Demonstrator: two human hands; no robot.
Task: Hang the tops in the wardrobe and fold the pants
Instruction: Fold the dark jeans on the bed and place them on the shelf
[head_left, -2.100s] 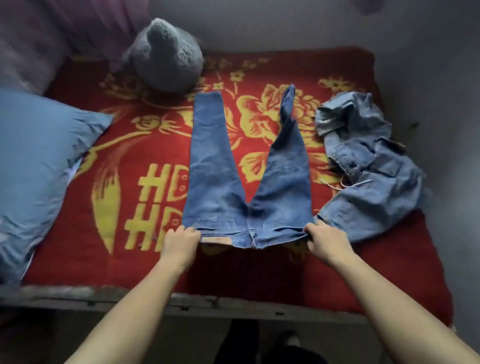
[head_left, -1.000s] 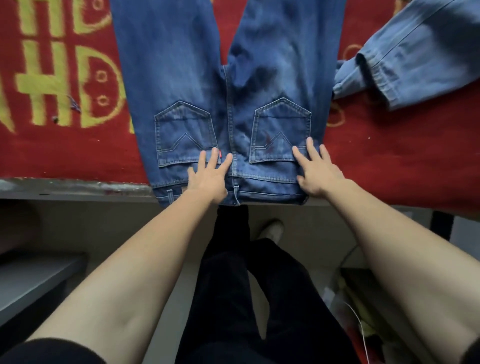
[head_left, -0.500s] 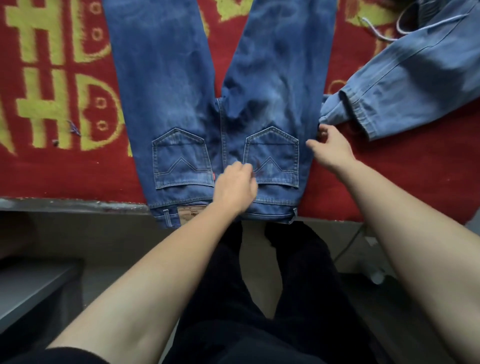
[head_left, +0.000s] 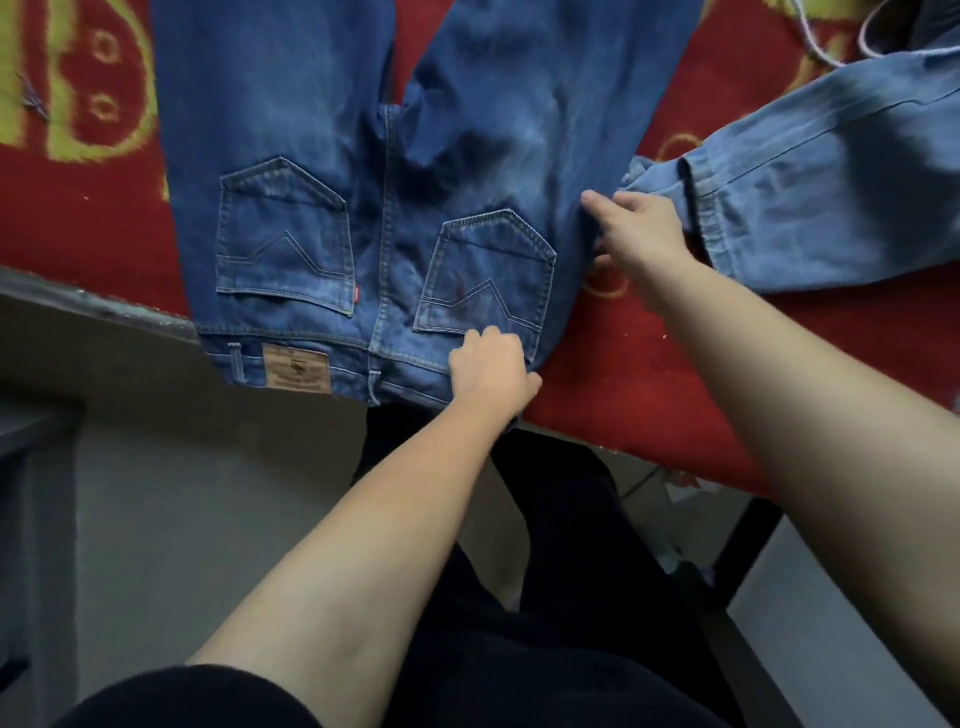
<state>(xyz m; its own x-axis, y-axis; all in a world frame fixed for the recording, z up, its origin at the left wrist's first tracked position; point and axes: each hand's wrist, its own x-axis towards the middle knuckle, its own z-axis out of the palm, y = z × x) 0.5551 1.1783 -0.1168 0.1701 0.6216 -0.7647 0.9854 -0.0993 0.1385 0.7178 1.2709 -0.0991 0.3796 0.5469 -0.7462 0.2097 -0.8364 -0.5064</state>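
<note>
Dark blue jeans (head_left: 395, 171) lie back side up on the red blanket (head_left: 88, 218), both back pockets showing and the waistband hanging slightly over the bed's front edge. My left hand (head_left: 491, 366) grips the waistband at its right end, below the right pocket, with fingers curled. My right hand (head_left: 636, 236) pinches the jeans' right side seam, thumb and fingers closed on the fabric. A lighter blue denim garment (head_left: 810, 187) lies to the right, its cuff touching my right hand.
The bed's grey front rail (head_left: 93, 306) runs along the lower left. A white drawstring (head_left: 826, 47) lies at the top right. My dark-trousered legs (head_left: 545, 571) stand against the bed, over pale floor (head_left: 218, 519).
My left hand slid right along the waistband from the centre to below the right pocket. My right hand keeps hold of the right side seam. The camera view has shifted closer.
</note>
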